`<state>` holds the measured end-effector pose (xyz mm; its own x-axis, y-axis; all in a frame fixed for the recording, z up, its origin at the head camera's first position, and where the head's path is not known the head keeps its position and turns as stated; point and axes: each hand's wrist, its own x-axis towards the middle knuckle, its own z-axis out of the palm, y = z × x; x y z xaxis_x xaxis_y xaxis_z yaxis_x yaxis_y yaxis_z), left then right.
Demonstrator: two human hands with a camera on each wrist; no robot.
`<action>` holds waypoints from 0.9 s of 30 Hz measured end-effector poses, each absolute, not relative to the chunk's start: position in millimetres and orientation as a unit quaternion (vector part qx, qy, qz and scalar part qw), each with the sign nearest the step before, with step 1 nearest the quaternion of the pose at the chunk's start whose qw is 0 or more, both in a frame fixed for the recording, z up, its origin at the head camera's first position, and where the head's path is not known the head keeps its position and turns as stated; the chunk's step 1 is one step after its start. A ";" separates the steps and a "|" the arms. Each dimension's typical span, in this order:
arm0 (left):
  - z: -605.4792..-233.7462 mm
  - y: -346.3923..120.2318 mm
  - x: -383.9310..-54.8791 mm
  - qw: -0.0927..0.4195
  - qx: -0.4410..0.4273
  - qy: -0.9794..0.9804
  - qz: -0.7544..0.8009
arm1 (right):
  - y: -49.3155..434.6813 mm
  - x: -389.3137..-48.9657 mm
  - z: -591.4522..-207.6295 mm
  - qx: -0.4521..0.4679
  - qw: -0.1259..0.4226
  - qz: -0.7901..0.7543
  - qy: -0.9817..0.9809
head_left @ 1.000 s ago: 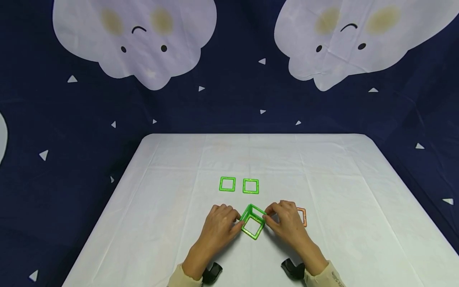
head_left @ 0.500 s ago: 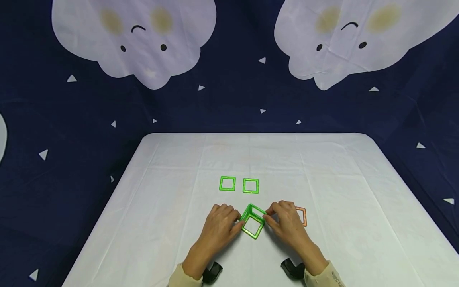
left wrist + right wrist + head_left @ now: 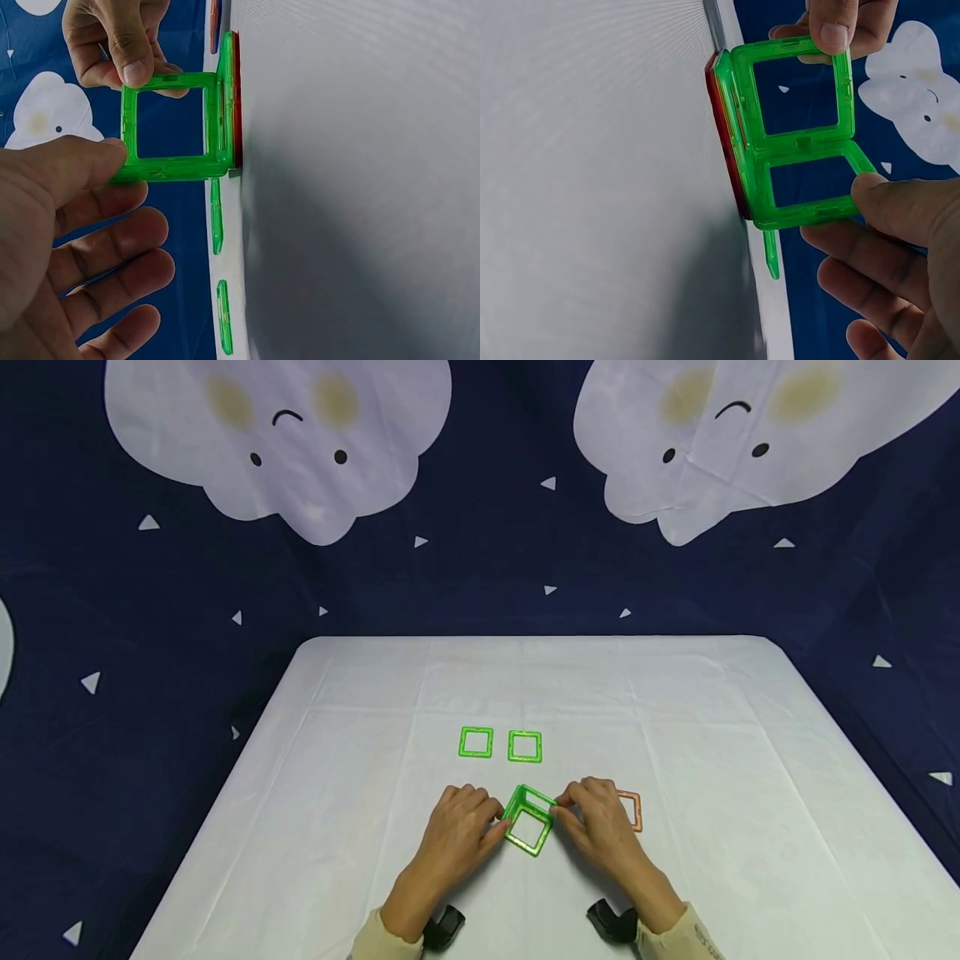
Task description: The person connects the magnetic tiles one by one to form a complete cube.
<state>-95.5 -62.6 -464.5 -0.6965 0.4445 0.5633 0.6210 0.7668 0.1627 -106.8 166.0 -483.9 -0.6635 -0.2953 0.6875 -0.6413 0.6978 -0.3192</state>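
Between the two hands stands a partly built box of green magnetic tiles (image 3: 521,847), with square open-frame sides joined at an upright corner. A red tile (image 3: 238,105) lies under it against the white tabletop, as the wrist views show. My left hand (image 3: 462,828) pinches one upper outer edge between thumb and index finger, its other fingers spread apart below. Across from it, my right hand (image 3: 600,828) pinches another upper edge with thumb and index finger. In the right wrist view two green side frames (image 3: 802,142) meet at an angle above the base.
Two loose green square tiles lie flat beyond the box, one on the left (image 3: 462,742) and one on the right (image 3: 512,747). An orange tile (image 3: 638,812) lies partly hidden behind the right hand. The white table (image 3: 360,760) meets a dark blue cloud-patterned cloth (image 3: 480,602).
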 end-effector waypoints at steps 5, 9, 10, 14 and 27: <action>-465.0 -62.8 -96.8 0.261 -0.298 -0.900 -0.180 | 165.6 -107.3 -484.0 0.259 0.303 0.284 -0.872; -463.4 -64.2 -97.1 0.245 -0.294 -0.902 -0.198 | 164.9 -106.8 -483.7 0.246 0.292 0.290 -0.878; -462.6 -64.6 -97.2 0.239 -0.292 -0.904 -0.202 | 164.7 -106.8 -483.5 0.243 0.289 0.291 -0.879; -458.4 -66.3 -99.3 0.224 -0.277 -0.910 -0.214 | 164.1 -107.0 -483.0 0.236 0.282 0.296 -0.881; -453.4 -67.1 -112.3 0.221 -0.270 -0.910 -0.224 | 162.8 -107.2 -481.7 0.236 0.273 0.295 -0.885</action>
<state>-112.3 -67.1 -453.4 -0.7566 0.3914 0.5238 0.5899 0.7541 0.2887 -107.2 162.8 -481.7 -0.7391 -0.2569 0.6227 -0.5794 0.7139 -0.3931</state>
